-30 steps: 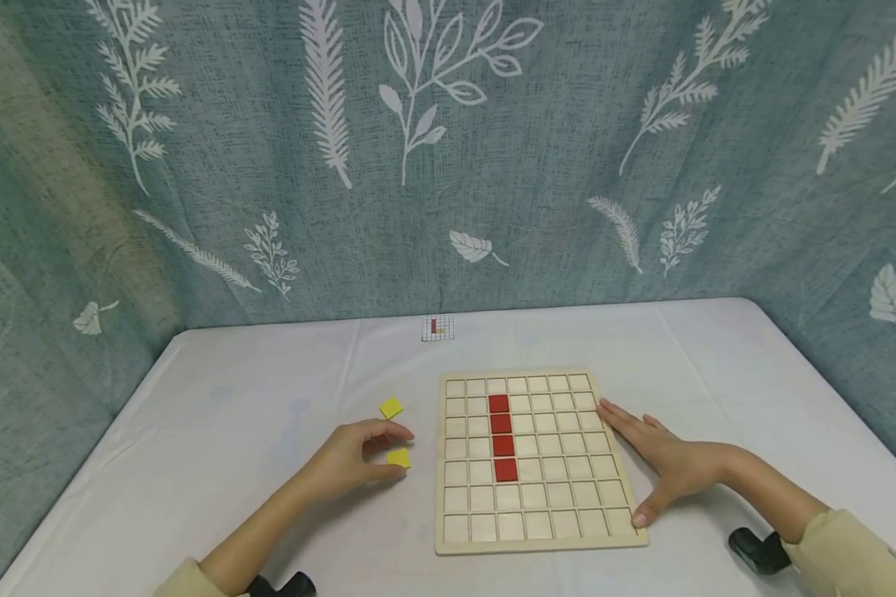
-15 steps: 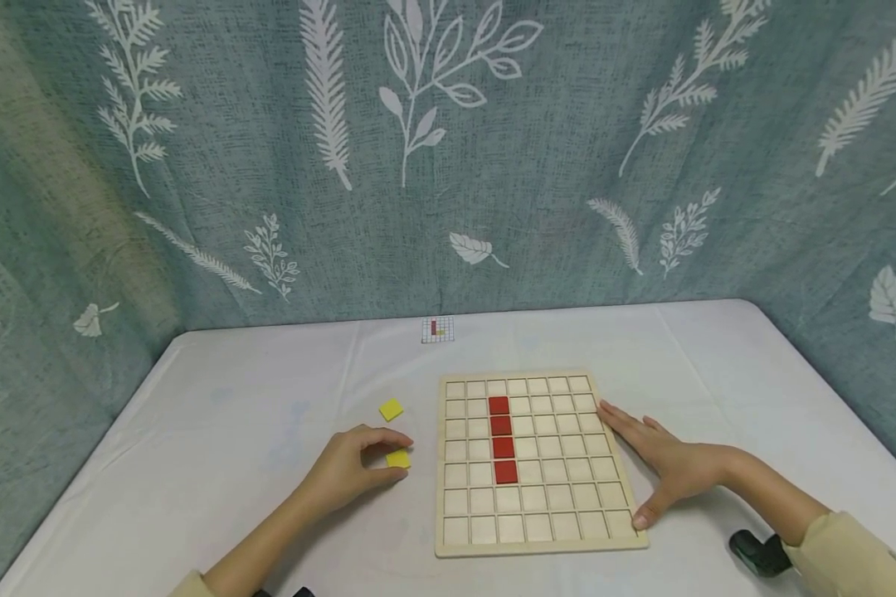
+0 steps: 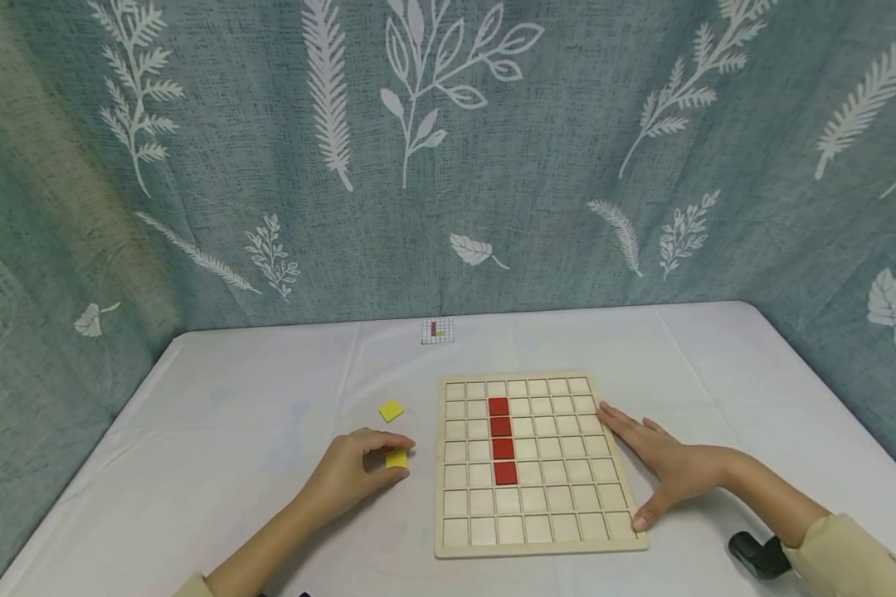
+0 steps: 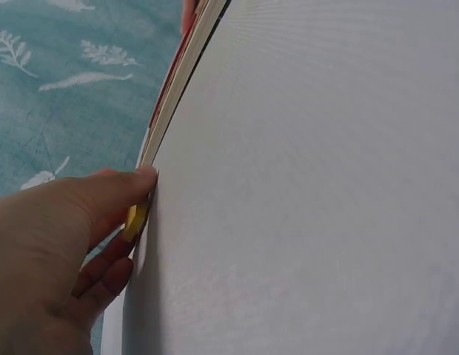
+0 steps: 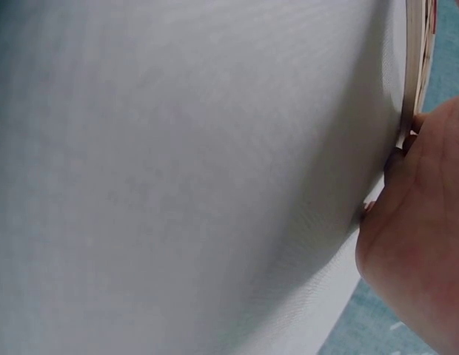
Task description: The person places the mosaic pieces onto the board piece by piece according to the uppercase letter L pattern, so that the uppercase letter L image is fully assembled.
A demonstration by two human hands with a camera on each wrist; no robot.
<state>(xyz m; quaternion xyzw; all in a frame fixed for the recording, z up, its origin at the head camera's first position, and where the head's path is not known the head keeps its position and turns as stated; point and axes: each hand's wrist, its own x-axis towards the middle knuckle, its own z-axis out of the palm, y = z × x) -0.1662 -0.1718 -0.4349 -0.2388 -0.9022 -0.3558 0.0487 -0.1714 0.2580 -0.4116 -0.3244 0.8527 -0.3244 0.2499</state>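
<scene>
Left of the wooden grid board (image 3: 541, 546), my left hand (image 3: 348, 468) pinches a yellow square tile (image 3: 396, 458) between thumb and curled fingers, low at the tabletop. The left wrist view shows the yellow tile (image 4: 136, 220) partly hidden by the thumb and fingers. A second yellow tile (image 3: 392, 410) lies flat just beyond that hand. Red square tiles (image 3: 503, 448) fill a vertical run of cells in the board's third column. My right hand (image 3: 675, 468) rests against the board's right edge, its fingers spread and thumb near the lower right corner.
A small printed grid card (image 3: 438, 330) with red and yellow marks lies at the table's back edge. White cloth (image 3: 231, 398) covers the table. A leaf-patterned blue-green curtain (image 3: 448, 166) hangs behind and at both sides.
My left fingers have closed in on the nearer yellow tile, which has turned and shifted slightly left. The right hand and the board stay in place.
</scene>
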